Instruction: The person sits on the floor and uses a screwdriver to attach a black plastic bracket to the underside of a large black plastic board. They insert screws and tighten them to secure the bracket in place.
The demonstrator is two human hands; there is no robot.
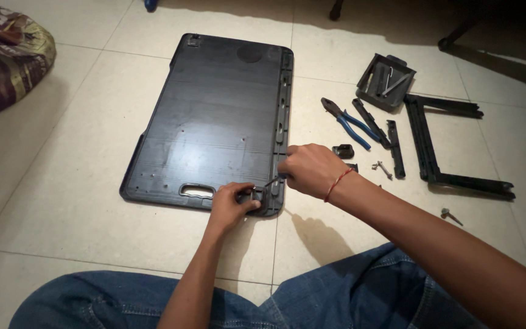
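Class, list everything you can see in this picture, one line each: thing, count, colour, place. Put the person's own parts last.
flat plastic panel: one, dark grey, lying on the floor tiles, centre
small bracket: one, dark, at the panel's near right corner
pliers: one, blue handles, right of the panel
small tray: one, dark grey, upper right, holding small metal parts
U-shaped frame: one, black, far right
loose strips: two, black, between pliers and frame
small spanner: one, silver, near the strips
bag: one, patterned, upper left
jeans: blue, bottom edge
left hand: pressing the bracket
right hand: red thread at the wrist, fingers on a thin bent tool at the bracket
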